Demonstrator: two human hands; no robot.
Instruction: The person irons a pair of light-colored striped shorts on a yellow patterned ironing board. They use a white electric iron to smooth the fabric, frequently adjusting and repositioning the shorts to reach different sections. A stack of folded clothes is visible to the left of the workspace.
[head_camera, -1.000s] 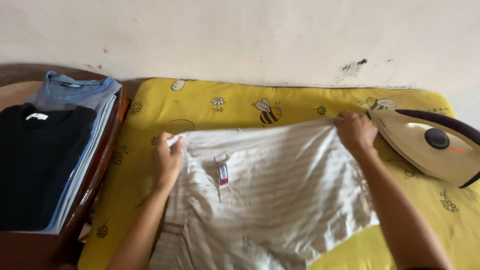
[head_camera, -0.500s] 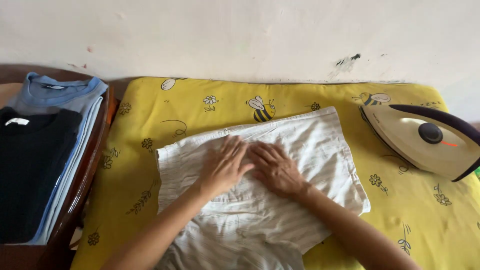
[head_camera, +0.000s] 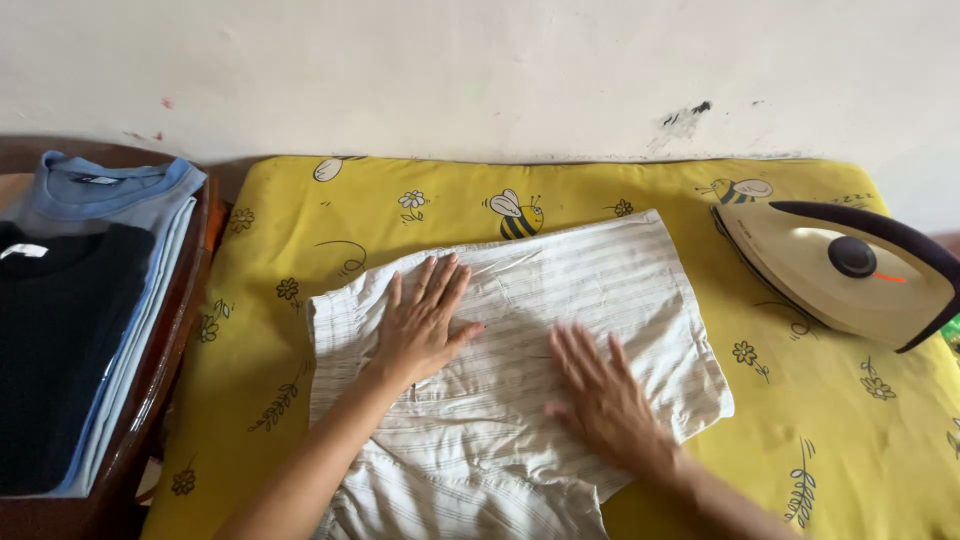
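A white striped garment (head_camera: 590, 290) lies spread on a yellow pad (head_camera: 300, 240) printed with bees and flowers. My left hand (head_camera: 420, 320) rests flat on the garment's left part, fingers spread. Flat on the cloth's lower right part is my right hand (head_camera: 600, 395), blurred by motion, fingers apart. Neither hand holds anything. The garment's lower part runs off the bottom edge of the view.
A cream and dark clothes iron (head_camera: 850, 270) lies on its side at the pad's right end. A stack of folded clothes, black top (head_camera: 60, 350) over a blue one (head_camera: 110, 195), sits on a brown wooden surface (head_camera: 165, 370) at left. A white wall (head_camera: 480, 70) stands behind.
A second ago my hands gripped the garment's far corners. They then came together at its middle, and now they have slid apart, the right one moving rightward across the cloth.
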